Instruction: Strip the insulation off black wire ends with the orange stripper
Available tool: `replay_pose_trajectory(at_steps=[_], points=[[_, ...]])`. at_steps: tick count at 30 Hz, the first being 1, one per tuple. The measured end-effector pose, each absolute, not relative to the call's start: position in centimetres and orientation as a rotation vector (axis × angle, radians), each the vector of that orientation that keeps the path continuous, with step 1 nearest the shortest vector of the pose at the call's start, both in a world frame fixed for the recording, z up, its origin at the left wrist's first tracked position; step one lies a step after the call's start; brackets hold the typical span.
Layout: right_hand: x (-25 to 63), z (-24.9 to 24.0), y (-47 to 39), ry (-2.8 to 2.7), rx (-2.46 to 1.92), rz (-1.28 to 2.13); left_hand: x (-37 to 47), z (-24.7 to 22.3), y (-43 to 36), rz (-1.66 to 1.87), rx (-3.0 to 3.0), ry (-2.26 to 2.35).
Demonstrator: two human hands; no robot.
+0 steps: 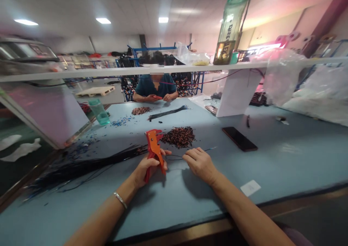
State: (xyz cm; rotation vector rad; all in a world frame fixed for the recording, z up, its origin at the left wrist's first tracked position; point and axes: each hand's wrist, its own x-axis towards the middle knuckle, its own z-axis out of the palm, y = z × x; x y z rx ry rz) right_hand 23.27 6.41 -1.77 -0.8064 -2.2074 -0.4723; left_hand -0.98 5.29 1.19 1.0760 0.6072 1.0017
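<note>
Gripping orange wire stripper [154,146] — left hand [145,167]; right hand [201,165] — thin dark wire [176,159].

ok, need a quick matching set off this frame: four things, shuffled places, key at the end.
Things
1. hand tool
2. lettered bottle
3. larger wire bundle
4. white card

Places
A. on the shelf
B. on the table, right of the right hand
C. held in the left hand
D. on the table, left of the left hand

Pairs: 1-C, 2-A, 3-D, 4-B
</note>
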Motion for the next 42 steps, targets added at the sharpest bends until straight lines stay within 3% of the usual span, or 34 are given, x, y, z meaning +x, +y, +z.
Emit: replay_pose_trajectory(at_steps=[14,42], points=[[25.4,-0.5,6.8,-2.097,-0.939,-0.333,1.9,-0.7,4.8,1.065,1.108,0.593],[30.9,0.9,7.7,-1.533,-1.357,-0.631,0.1,0.4,4.9,0.964,0.888,0.476]])
